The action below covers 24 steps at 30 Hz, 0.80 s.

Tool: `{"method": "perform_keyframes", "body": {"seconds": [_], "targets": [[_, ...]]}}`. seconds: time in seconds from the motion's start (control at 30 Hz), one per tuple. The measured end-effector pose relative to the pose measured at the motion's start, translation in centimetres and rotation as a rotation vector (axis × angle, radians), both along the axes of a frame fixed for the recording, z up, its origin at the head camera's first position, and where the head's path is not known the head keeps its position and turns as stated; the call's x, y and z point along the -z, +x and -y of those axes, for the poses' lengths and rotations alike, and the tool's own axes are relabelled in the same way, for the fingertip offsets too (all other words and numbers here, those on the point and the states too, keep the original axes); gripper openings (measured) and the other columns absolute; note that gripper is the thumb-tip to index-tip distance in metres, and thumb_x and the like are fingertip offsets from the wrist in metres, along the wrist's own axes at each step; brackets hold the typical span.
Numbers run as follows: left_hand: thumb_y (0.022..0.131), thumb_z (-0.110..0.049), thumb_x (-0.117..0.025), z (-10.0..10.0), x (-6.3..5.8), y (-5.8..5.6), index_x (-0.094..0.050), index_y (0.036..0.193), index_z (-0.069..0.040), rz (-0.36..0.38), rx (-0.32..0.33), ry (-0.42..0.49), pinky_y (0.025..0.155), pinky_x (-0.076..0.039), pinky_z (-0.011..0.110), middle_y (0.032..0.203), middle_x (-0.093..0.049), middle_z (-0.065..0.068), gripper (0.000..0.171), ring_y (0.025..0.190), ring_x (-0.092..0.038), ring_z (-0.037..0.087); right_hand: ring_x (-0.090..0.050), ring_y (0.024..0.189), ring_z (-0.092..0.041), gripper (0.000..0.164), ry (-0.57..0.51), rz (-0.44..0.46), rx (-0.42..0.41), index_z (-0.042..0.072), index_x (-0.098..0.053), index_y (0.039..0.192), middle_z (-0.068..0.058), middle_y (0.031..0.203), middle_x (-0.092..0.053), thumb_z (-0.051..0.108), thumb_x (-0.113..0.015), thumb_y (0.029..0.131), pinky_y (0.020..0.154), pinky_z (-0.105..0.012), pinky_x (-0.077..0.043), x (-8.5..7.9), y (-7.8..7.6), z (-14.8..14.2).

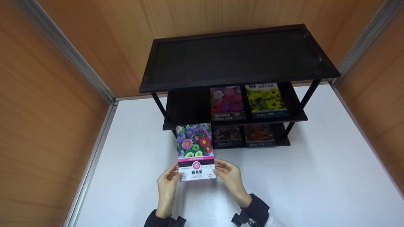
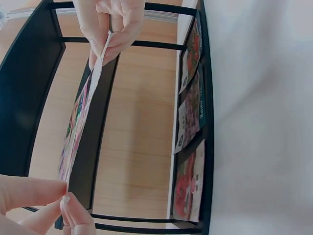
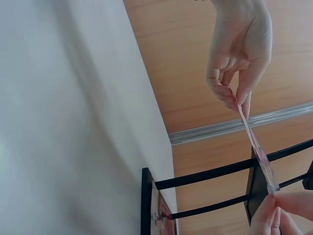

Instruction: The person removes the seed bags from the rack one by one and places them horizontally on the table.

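Both hands hold up a flower seed packet (image 1: pixel 196 151) in front of the shelf rack's left part. Pink, purple and red daisy-like blooms cover its upper part, with a white label below. My left hand (image 1: pixel 167 189) pinches its lower left edge between thumb and fingers. On the lower right edge, my right hand (image 1: pixel 232 180) has a similar pinch. The left wrist view shows the packet (image 2: pixel 80 120) nearly edge-on, thin and slightly bent, stretched between the two hands. From the right wrist, the packet (image 3: pixel 259 149) also appears as a narrow strip.
A black tiered rack (image 1: pixel 236 58) stands on the white table (image 1: pixel 132 151) near the wooden back wall. Its middle shelf bears a pink-flower packet (image 1: pixel 228 102) and a yellow-flower packet (image 1: pixel 267 99). Three packets lie on the bottom shelf, including a red one (image 2: pixel 185 186).
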State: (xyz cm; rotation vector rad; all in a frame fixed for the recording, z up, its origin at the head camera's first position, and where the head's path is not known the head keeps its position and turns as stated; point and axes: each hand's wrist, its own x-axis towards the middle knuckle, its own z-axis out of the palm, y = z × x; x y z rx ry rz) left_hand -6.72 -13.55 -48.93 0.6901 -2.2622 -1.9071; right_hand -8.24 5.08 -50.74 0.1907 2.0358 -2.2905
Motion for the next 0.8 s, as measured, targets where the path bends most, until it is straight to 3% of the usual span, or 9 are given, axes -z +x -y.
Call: {"method": "perform_keyframes", "body": {"seconds": [0.17,0.27,0.43,0.5,0.57,0.73,0.8], "targets": [[0.073,0.008,-0.055,0.0,0.5,0.1,-0.057,0.114,0.004,0.033,-0.011,-0.011,0.063,-0.044,0.021,0.102,-0.058,0.016,0.04,0.084,-0.049,0.019,-0.058,0.079,-0.014,0.036,0.01,-0.007,0.016,-0.013,-0.056,0.107,-0.017,0.093,-0.061,-0.005,-0.063,0.073,0.071,-0.019,-0.047,0.5,0.3,0.2],[0.073,0.007,-0.056,0.4,2.0,-0.1,-0.058,0.113,0.003,0.038,-0.023,-0.03,0.064,-0.045,0.024,0.102,-0.058,0.017,0.041,0.085,-0.049,0.022,-0.058,0.078,-0.013,0.035,0.018,-0.014,0.016,-0.012,-0.057,0.106,-0.016,0.092,-0.06,-0.006,-0.063,0.072,0.07,-0.019,-0.048,0.9,0.5,0.4],[0.07,0.001,-0.06,2.4,9.9,-1.4,-0.061,0.112,-0.007,-0.015,-0.033,-0.079,0.058,-0.046,0.025,0.098,-0.059,0.009,0.043,0.083,-0.051,0.018,-0.057,0.077,-0.013,0.035,0.004,-0.015,0.007,-0.013,-0.056,0.106,-0.016,0.091,-0.06,-0.007,-0.063,0.072,0.07,-0.019,-0.048,1.6,0.7,0.8],[0.07,-0.001,-0.06,3.0,11.5,-1.6,-0.061,0.113,-0.009,-0.024,-0.023,-0.106,0.057,-0.047,0.022,0.098,-0.059,0.006,0.043,0.082,-0.052,0.015,-0.057,0.078,-0.014,0.035,-0.006,-0.012,0.005,-0.013,-0.056,0.106,-0.016,0.091,-0.06,-0.007,-0.063,0.072,0.07,-0.019,-0.048,1.9,0.8,1.0],[0.07,0.001,-0.059,2.8,10.4,-1.4,-0.06,0.113,-0.005,-0.035,-0.023,-0.112,0.06,-0.047,0.021,0.097,-0.059,0.01,0.043,0.081,-0.052,0.018,-0.057,0.078,-0.015,0.035,-0.006,-0.002,0.003,-0.013,-0.056,0.106,-0.015,0.091,-0.06,-0.008,-0.062,0.072,0.069,-0.019,-0.048,2.1,0.8,1.2],[0.071,0.006,-0.055,1.5,4.5,-0.1,-0.057,0.112,0.005,0.018,-0.015,-0.115,0.061,-0.045,0.023,0.099,-0.058,0.019,0.041,0.083,-0.052,0.025,-0.058,0.078,-0.017,0.035,0.004,0.016,-0.003,-0.012,-0.056,0.106,-0.014,0.091,-0.06,-0.007,-0.062,0.072,0.067,-0.019,-0.048,2.7,0.7,1.7],[0.072,0.007,-0.054,1.3,3.5,0.1,-0.057,0.113,0.005,0.049,-0.003,-0.123,0.062,-0.045,0.022,0.1,-0.058,0.019,0.041,0.085,-0.052,0.024,-0.058,0.077,-0.016,0.034,0.007,0.023,0.0,-0.012,-0.057,0.106,-0.014,0.09,-0.06,-0.008,-0.062,0.072,0.066,-0.019,-0.048,2.9,0.7,1.9]]}}
